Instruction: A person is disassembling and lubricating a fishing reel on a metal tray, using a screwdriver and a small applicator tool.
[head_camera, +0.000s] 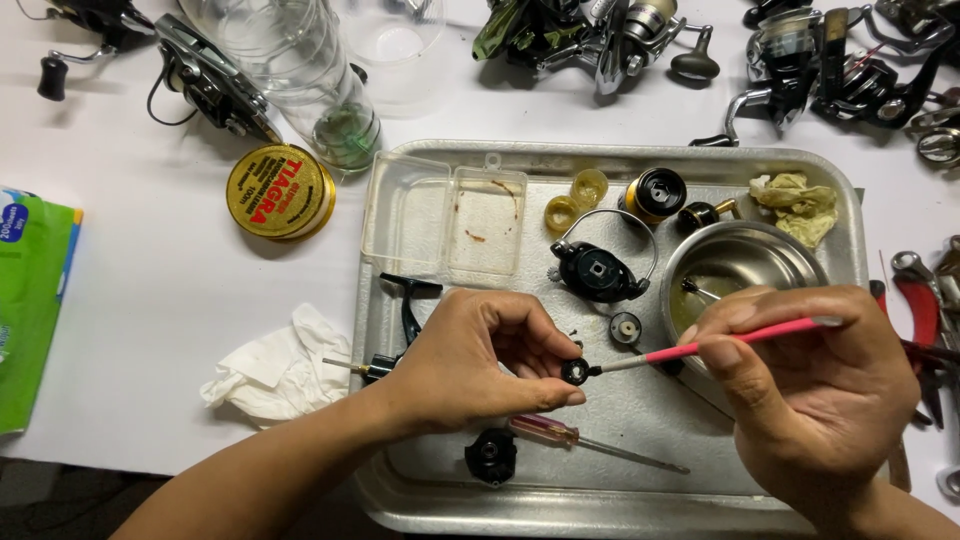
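Left hand pinches black ring — right hand grips pink brush, tip touching ring.

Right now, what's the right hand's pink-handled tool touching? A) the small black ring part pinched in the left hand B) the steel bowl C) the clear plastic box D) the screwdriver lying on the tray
A: the right hand holds the pink-handled tool with its tip at the small black ring part, which the left hand pinches above the metal tray.
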